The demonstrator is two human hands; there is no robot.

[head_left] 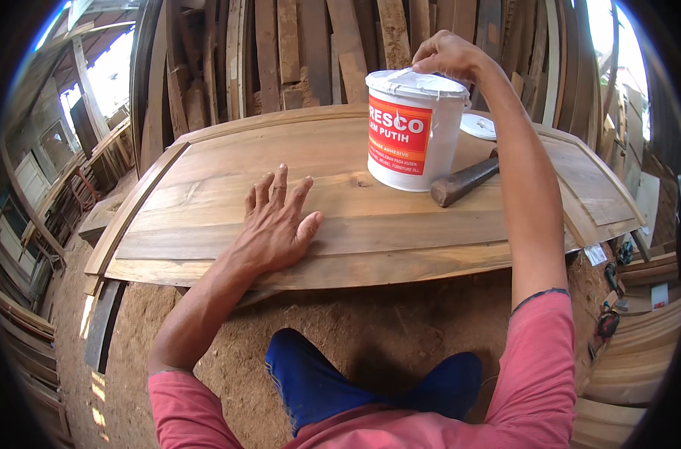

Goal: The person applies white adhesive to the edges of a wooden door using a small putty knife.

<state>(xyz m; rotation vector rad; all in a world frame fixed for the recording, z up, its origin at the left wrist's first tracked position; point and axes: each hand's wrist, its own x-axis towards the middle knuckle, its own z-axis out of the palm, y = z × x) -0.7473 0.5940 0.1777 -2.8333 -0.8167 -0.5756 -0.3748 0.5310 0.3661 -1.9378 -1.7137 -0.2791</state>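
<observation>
White bucket [411, 142] beneath the arched right hand [447, 57]

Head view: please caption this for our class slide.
Left hand spread over a wooden panel, right hand above a white bucket.

Wooden panel [385, 232]: bucket [419, 135], dark tool [464, 181], white disc [481, 128].
</observation>
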